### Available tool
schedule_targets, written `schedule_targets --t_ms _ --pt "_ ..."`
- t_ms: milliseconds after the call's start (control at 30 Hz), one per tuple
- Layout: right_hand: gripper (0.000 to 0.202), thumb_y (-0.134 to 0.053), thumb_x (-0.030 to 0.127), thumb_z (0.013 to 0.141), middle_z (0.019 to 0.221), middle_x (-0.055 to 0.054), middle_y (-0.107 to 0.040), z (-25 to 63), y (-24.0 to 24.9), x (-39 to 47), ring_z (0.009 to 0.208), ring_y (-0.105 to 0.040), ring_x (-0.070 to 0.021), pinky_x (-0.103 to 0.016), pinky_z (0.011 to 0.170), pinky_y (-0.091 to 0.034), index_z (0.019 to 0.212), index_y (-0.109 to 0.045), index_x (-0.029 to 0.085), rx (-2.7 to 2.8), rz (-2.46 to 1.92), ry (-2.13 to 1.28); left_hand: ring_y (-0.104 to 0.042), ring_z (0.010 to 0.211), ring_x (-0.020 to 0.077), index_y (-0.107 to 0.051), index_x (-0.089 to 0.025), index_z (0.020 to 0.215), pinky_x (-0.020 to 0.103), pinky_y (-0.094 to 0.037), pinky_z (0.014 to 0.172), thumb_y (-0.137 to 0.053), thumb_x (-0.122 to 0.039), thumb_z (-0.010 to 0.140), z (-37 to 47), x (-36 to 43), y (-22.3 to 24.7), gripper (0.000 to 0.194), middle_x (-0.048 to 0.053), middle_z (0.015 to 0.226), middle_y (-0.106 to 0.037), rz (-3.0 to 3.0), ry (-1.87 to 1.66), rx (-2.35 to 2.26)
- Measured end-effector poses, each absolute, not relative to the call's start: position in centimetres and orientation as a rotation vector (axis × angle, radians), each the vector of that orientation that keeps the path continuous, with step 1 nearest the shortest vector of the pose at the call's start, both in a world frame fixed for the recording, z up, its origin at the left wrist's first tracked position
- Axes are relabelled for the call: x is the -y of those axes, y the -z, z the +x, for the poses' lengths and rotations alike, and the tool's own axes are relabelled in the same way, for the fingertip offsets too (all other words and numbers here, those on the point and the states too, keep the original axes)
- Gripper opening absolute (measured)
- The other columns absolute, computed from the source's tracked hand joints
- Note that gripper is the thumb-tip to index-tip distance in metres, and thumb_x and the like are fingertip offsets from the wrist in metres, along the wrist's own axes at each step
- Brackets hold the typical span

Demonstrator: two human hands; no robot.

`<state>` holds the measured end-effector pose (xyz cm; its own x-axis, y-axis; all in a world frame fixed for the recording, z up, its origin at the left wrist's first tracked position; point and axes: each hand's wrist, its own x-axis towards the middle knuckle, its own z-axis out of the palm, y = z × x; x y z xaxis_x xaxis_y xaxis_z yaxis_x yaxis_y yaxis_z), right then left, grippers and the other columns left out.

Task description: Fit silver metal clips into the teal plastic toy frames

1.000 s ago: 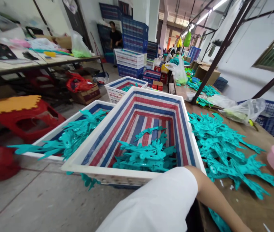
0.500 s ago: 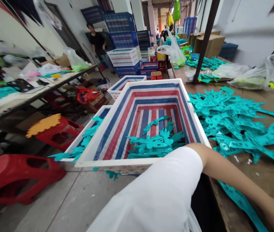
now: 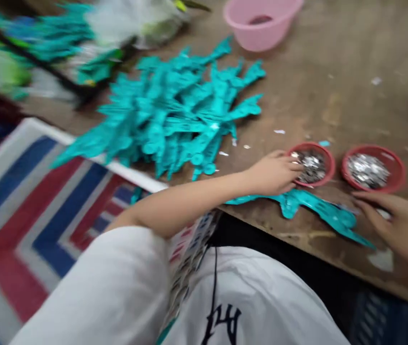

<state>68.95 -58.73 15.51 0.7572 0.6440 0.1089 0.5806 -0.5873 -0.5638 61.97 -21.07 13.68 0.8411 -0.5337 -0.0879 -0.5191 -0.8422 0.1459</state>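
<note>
My left hand (image 3: 273,173) reaches over the rim of a small red bowl (image 3: 329,175), its curled fingers at the small shiny silver pieces (image 3: 313,165) inside. Whether a piece is between those fingertips is blurred. My right hand (image 3: 400,218) is just below a second red bowl (image 3: 398,177) of silver pieces (image 3: 367,170). Its thumb and forefinger are brought close together, with a pale bit showing behind them that I cannot identify. Between me and the bowls, a flat teal cut-out piece (image 3: 304,201) lies along the table's front edge, partly beneath my left forearm.
A heap of similar teal pieces (image 3: 175,115) covers the table's left part, some overhanging a white-rimmed crate (image 3: 139,178) lined with striped cloth. A pink basin (image 3: 261,28) stands at the back. Plastic bags (image 3: 146,21) and a dark post (image 3: 56,72) are at the upper left.
My view has swung right and down from the striped crate to the tabletop. Both hands and the red bowls have come into sight; only an arm showed before.
</note>
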Motion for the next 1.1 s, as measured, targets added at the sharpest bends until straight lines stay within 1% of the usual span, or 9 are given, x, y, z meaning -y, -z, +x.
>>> schedule_targets --t_ms 100,167,433,533,600,700,767,933,1100 --pt "0.038 -0.067 0.031 0.117 0.133 -0.014 -0.098 68.9 -15.4 58.2 0.119 -0.097 -0.0518 -0.068 0.105 -0.077 0.127 -0.103 0.038 0.854 -2.491 -0.180 -0.068 0.180 0.0430 -0.083 -0.009 0.173 0.069 -0.049 0.155 -0.063 -0.028 0.130 61.1 20.7 -13.3 0.051 0.021 0.184 -0.077 2.747 0.190 0.787" --pt "0.033 -0.074 0.032 0.109 0.123 -0.013 -0.099 69.3 -14.7 57.5 0.108 -0.098 -0.0462 -0.061 0.101 -0.078 0.122 -0.104 0.029 0.841 -2.422 -0.116 -0.069 0.179 0.0431 -0.080 -0.011 0.178 0.070 -0.051 0.154 -0.062 -0.030 0.129 60.8 20.5 -13.1 0.055 0.023 0.185 -0.075 2.651 0.121 0.792" --pt "0.026 -0.082 0.022 0.112 0.115 -0.007 -0.097 68.2 -13.3 56.4 0.110 -0.094 -0.0387 -0.052 0.109 -0.075 0.125 -0.104 0.027 0.714 -2.437 -0.403 -0.098 0.125 0.0252 -0.102 -0.035 0.131 0.040 -0.083 0.118 -0.084 -0.026 0.120 58.8 22.2 -14.9 0.023 -0.003 0.138 -0.098 2.136 -0.269 0.529" --pt "0.025 -0.083 0.023 0.115 0.123 -0.008 -0.097 68.3 -13.0 56.4 0.116 -0.092 -0.0415 -0.056 0.112 -0.074 0.129 -0.103 0.030 0.725 -2.471 -0.465 -0.098 0.104 0.0186 -0.105 -0.033 0.120 0.024 -0.083 0.099 -0.105 -0.024 0.108 58.3 23.4 -15.4 0.016 -0.006 0.118 -0.098 1.924 -0.360 0.206" --pt "0.024 -0.085 0.025 0.116 0.128 -0.009 -0.096 68.6 -12.9 56.6 0.122 -0.089 -0.0439 -0.059 0.115 -0.073 0.132 -0.101 0.032 0.769 -2.476 -0.492 -0.097 0.093 0.0173 -0.105 -0.027 0.114 0.017 -0.082 0.089 -0.121 -0.034 0.098 58.4 24.1 -15.4 0.024 -0.002 0.107 -0.097 1.710 -0.299 -0.003" --pt "0.023 -0.084 0.027 0.119 0.136 -0.010 -0.094 69.1 -12.6 56.8 0.130 -0.087 -0.0451 -0.061 0.119 -0.071 0.134 -0.100 0.034 0.850 -2.483 -0.507 -0.096 0.085 0.0214 -0.102 -0.019 0.102 0.024 -0.085 0.083 -0.137 -0.058 0.071 58.7 24.7 -15.5 0.061 0.004 0.099 -0.095 1.410 -0.137 -0.206" --pt "0.027 -0.080 0.026 0.121 0.141 -0.011 -0.092 69.3 -12.3 56.7 0.135 -0.085 -0.0446 -0.060 0.121 -0.069 0.137 -0.099 0.035 0.926 -2.493 -0.512 -0.095 0.083 0.0227 -0.099 -0.017 0.097 0.035 -0.088 0.086 -0.140 -0.059 0.062 58.8 25.0 -16.1 0.068 0.004 0.095 -0.094 1.345 -0.090 -0.233" --pt "0.037 -0.072 0.027 0.124 0.150 -0.012 -0.090 69.4 -11.5 56.2 0.140 -0.081 -0.0457 -0.063 0.121 -0.065 0.150 -0.098 0.034 1.158 -2.460 -0.551 -0.086 0.074 0.0144 -0.098 -0.020 0.091 0.020 -0.079 0.068 -0.137 -0.063 0.063 58.4 25.1 -17.7 0.064 0.000 0.085 -0.087 1.407 -0.036 -0.195" --pt "0.037 -0.065 0.027 0.128 0.139 -0.011 -0.092 69.6 -10.4 55.9 0.133 -0.082 -0.0406 -0.056 0.115 -0.063 0.147 -0.097 0.031 1.250 -2.480 -0.553 -0.086 0.073 0.0159 -0.092 -0.020 0.094 0.021 -0.072 0.059 -0.134 -0.071 0.067 57.8 24.8 -17.6 0.071 -0.003 0.087 -0.085 1.481 -0.004 -0.146"
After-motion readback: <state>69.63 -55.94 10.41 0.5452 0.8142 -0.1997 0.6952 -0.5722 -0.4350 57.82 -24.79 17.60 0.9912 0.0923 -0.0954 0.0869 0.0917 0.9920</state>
